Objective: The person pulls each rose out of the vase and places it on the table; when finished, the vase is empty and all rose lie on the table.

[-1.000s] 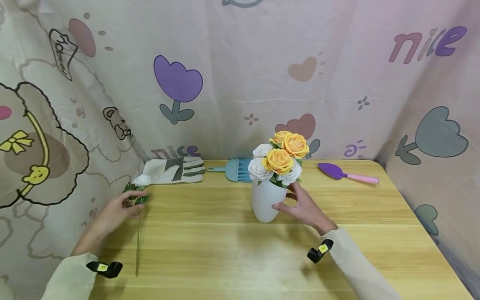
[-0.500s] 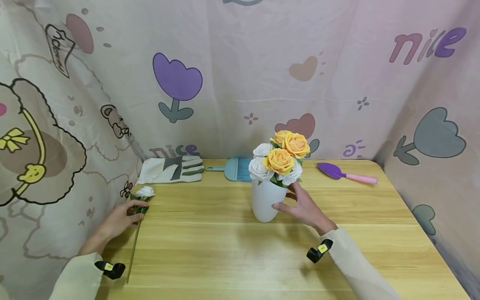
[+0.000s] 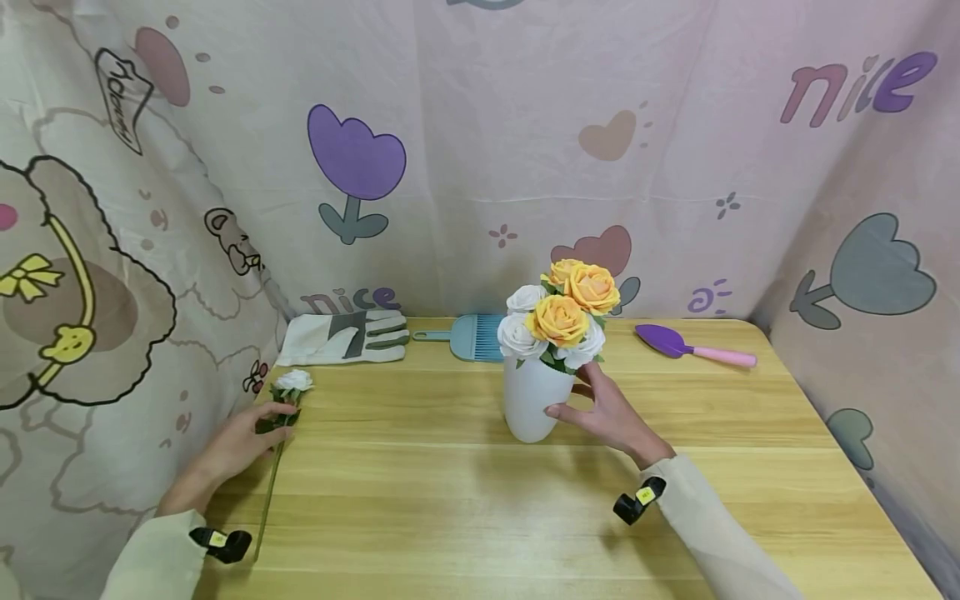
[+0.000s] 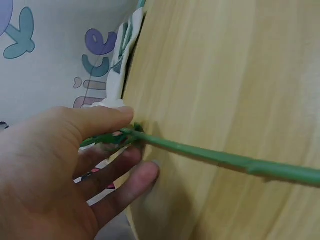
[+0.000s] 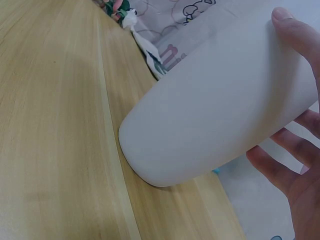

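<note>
In the head view, my left hand [image 3: 236, 446] pinches an artificial white rose [image 3: 294, 381] at the leaves just below its bloom. The long green stem [image 4: 215, 156] slants toward the front of the table; in the left wrist view it leaves the thumb and fingertips, and the bloom is mostly hidden. My right hand [image 3: 613, 419] holds a white vase [image 3: 531, 406] from the right side, thumb in front and fingers behind. The vase stands upright on the table, as the right wrist view confirms. Yellow roses [image 3: 558, 322] and white roses [image 3: 519, 337] fill its mouth.
A white and grey work glove [image 3: 307, 340] lies at the table's back left. Beside it is a light blue toothed dustpan-like tool [image 3: 465, 338], partly behind the vase. A purple trowel [image 3: 662, 340] with a pink handle lies back right. Printed curtains [image 3: 480, 150] enclose the table.
My left hand has shifted slightly right and toward me with the white rose, and the stem's lower end has swung a little left. The right hand and vase have stayed put.
</note>
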`<move>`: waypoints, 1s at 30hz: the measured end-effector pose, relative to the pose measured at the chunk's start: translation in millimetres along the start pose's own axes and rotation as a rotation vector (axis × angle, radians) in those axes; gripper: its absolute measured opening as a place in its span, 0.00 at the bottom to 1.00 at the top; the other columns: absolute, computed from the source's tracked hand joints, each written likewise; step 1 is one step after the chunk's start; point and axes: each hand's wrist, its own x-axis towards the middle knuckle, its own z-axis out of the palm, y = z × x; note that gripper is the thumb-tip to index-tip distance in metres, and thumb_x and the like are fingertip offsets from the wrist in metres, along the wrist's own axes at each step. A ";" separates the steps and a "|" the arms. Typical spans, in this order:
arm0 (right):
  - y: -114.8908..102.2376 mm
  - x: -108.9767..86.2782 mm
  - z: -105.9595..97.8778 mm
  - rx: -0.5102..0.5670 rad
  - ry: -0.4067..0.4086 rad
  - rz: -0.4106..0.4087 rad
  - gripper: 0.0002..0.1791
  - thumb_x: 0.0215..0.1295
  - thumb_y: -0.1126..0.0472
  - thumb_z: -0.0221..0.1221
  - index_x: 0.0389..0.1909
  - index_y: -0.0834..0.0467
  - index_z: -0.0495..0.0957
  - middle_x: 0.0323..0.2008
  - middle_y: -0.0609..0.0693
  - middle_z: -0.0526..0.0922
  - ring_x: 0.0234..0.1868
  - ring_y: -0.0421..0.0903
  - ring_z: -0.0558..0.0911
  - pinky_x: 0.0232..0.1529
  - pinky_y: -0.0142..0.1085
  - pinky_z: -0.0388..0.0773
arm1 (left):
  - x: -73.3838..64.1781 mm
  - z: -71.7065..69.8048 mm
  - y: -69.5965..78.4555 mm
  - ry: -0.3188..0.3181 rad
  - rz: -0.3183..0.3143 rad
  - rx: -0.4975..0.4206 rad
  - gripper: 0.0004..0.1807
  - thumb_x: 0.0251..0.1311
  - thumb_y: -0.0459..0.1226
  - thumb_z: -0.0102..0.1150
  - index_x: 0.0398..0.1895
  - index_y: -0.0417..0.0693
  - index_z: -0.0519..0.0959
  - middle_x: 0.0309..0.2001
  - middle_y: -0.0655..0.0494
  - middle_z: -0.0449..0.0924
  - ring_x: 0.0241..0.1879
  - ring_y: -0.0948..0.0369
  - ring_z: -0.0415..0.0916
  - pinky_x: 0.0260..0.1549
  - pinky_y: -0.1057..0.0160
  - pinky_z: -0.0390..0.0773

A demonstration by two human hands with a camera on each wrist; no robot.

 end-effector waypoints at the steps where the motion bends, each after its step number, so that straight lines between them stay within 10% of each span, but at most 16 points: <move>1: 0.0 0.2 -0.2 0.000 0.000 -0.001 0.56 0.69 0.53 0.75 0.88 0.36 0.49 0.84 0.51 0.62 0.82 0.64 0.67 0.75 0.69 0.71 | -0.9 0.5 1.3 -0.003 -0.007 0.011 0.29 0.81 0.43 0.61 0.76 0.36 0.73 0.79 0.20 0.57 0.35 0.57 0.86 0.33 0.59 0.85; 8: 0.2 1.4 -1.4 -0.001 0.003 -0.011 0.56 0.69 0.53 0.75 0.88 0.35 0.48 0.85 0.51 0.62 0.81 0.64 0.67 0.75 0.69 0.72 | -4.8 6.3 9.0 0.047 0.005 0.077 0.29 0.81 0.46 0.62 0.74 0.37 0.74 0.79 0.20 0.55 0.46 0.41 0.87 0.43 0.44 0.86; 13: -0.2 1.1 -1.0 0.004 -0.005 -0.007 0.56 0.69 0.53 0.75 0.88 0.37 0.49 0.84 0.52 0.63 0.81 0.64 0.67 0.76 0.69 0.71 | -5.7 10.9 10.4 0.137 0.067 0.101 0.24 0.79 0.46 0.64 0.66 0.37 0.81 0.82 0.20 0.47 0.72 0.19 0.60 0.60 0.21 0.73; 19: -0.9 1.4 0.6 0.012 -0.009 -0.008 0.56 0.69 0.53 0.75 0.88 0.38 0.49 0.85 0.52 0.62 0.82 0.65 0.66 0.76 0.70 0.70 | -4.6 10.1 21.1 0.229 0.124 0.075 0.23 0.78 0.48 0.65 0.62 0.39 0.83 0.84 0.25 0.46 0.76 0.17 0.48 0.61 0.15 0.62; 30: 0.5 0.3 0.0 0.008 -0.002 0.004 0.55 0.69 0.52 0.75 0.88 0.39 0.50 0.84 0.53 0.63 0.81 0.65 0.67 0.75 0.70 0.71 | 9.7 14.5 109.2 0.377 0.382 0.076 0.16 0.76 0.41 0.67 0.60 0.45 0.85 0.82 0.36 0.61 0.78 0.26 0.52 0.66 0.15 0.56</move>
